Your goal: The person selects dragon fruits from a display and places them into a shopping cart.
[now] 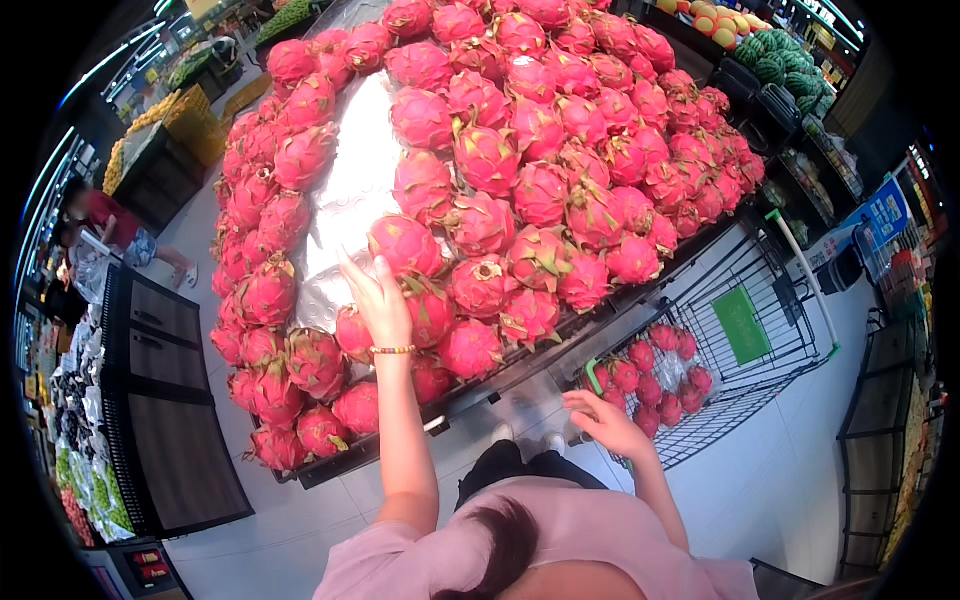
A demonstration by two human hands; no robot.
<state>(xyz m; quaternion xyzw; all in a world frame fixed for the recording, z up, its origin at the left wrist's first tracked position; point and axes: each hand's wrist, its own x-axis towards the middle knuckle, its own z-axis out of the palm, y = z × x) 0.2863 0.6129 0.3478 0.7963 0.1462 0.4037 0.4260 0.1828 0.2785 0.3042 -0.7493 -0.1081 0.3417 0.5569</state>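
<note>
Pink dragon fruits [487, 157] are heaped over a display stand, with a bare strip of silvery, bubbled lining [352, 180] showing between them. Over the lower part of that strip reaches my left hand [380, 304], wearing a beaded bracelet [392, 349]. Its fingers are spread, its thumb close beside a large dragon fruit [406, 245]; whether they touch cannot be told. My right hand [604, 420] hangs below the stand's edge, holding nothing, fingers apart, near the end of a wire shopping cart [720, 420]. Several dragon fruits [649, 391] and some clear plastic lie in the cart.
The dark rim of the stand [360, 455] runs in front of me. At the left stands a dark produce case [169, 390] with bagged fruit on top; a person [120, 225] is beyond it. Watermelons [784, 64] are at the upper right, dark shelving [874, 450] at the far right.
</note>
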